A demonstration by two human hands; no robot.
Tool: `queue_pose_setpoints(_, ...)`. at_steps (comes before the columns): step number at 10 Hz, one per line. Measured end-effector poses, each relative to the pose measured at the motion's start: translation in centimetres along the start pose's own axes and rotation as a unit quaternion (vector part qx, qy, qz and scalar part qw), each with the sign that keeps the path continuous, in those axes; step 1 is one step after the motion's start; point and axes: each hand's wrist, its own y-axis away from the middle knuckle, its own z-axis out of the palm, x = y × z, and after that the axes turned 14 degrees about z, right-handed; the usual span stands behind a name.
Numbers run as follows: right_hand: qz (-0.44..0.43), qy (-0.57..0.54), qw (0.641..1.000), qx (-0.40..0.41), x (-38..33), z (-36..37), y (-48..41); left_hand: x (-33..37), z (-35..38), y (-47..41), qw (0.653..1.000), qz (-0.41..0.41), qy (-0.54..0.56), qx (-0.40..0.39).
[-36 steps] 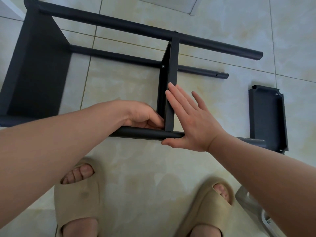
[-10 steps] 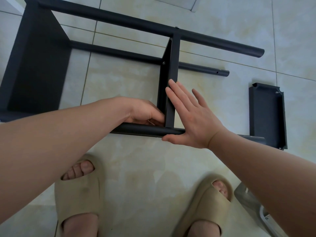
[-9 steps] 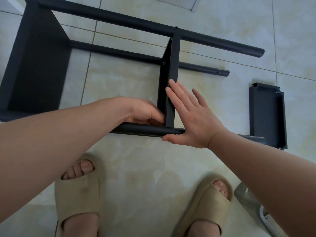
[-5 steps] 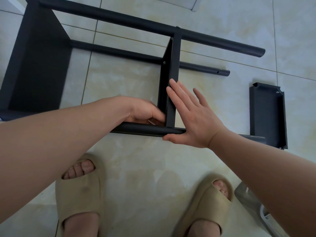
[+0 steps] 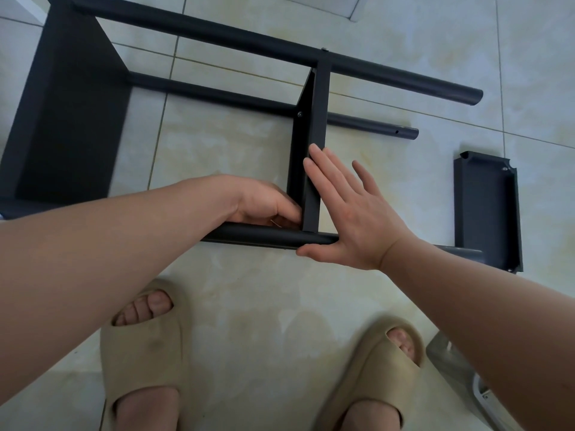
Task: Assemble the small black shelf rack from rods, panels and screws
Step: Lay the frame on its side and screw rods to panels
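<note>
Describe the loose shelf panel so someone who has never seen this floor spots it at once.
Start at the half-built black rack on the tiled floor. Look past the free ends of its rods, to the right of the right hand: a black tray-shaped panel lies alone there. Unlike the two panels fixed between the rods, it lies flat, rim up.

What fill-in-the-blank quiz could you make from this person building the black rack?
1. The right hand presses the middle panel with ____ fingers.
2. The left hand curls at the corner where that panel meets the near ____.
3. A loose panel lies on the tiled floor on the person's ____ side.
Missing words: straight; rod; right.
</note>
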Motion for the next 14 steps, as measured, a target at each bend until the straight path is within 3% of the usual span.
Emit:
queue_pose_setpoints(2, -0.001, -0.001, 1.0, 0.001, 0.01, -0.01, 0.02, -0.14, -0.47, 0.07, 0.999, -0.006, 0.039, -0.032)
queue_pose_setpoints(4, -0.002, -0.002, 1.0, 0.001, -0.02, 0.02, 0.01, -0.09, -0.13, -0.14, 1.0, -0.001, 0.005, -0.007)
queue_pose_setpoints(14, -0.003, -0.007, 1.0, 0.001, 0.09, 0.15, -0.04, -0.49, -0.52, -0.15, 0.999, 0.01, 0.039, -0.017)
